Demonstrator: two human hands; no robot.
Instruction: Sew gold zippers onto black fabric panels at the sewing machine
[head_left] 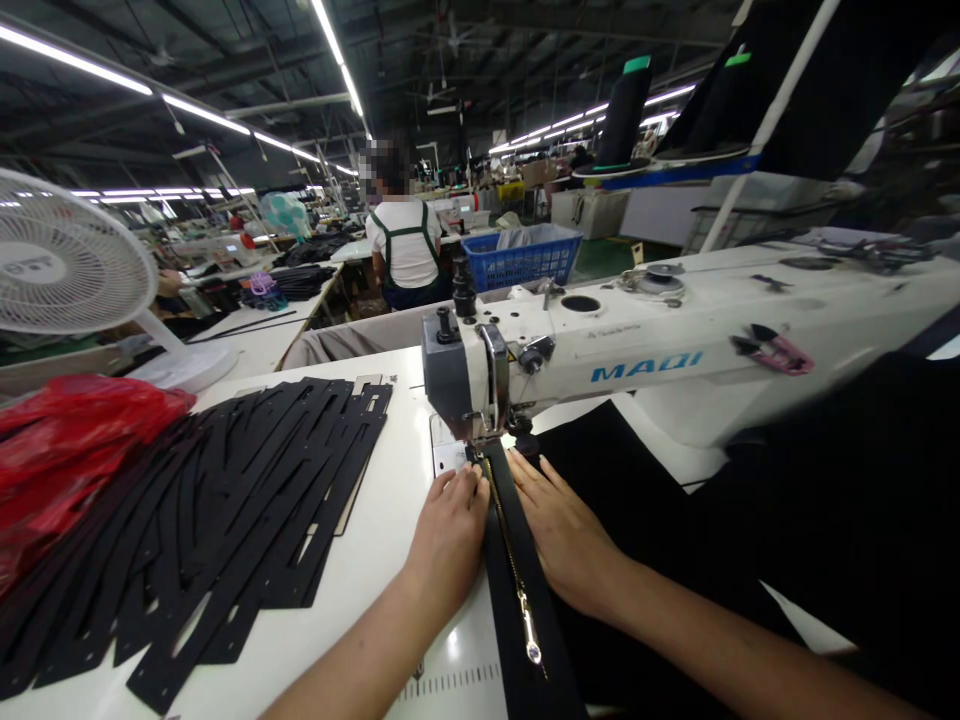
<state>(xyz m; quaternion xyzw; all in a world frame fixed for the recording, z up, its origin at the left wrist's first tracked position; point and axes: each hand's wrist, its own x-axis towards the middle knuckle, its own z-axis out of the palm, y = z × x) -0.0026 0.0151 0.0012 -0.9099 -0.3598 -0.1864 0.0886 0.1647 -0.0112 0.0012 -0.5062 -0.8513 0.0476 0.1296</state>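
A black fabric strip [536, 610] with a gold-toothed zipper [504, 525] runs lengthwise under the needle area of a white sewing machine [720, 355]. Its metal zipper pull [529, 628] lies at the near end. My left hand [450, 535] is closed at the strip's left edge, fingers bent and fingertips close to the presser foot. Flat on the strip's right side rests my right hand [566, 530], fingers stretched towards the needle. Larger black fabric [622, 480] spreads out beneath and beyond my right arm. The needle tip is hidden.
Many black slotted strips [247, 500] lie piled on the left of the white table [397, 590], beside a red plastic bag [67, 450] and a fan [67, 260]. Pink-handled snips [780, 350] sit on the machine arm. Ahead are a blue basket [517, 260] and a seated person [405, 240].
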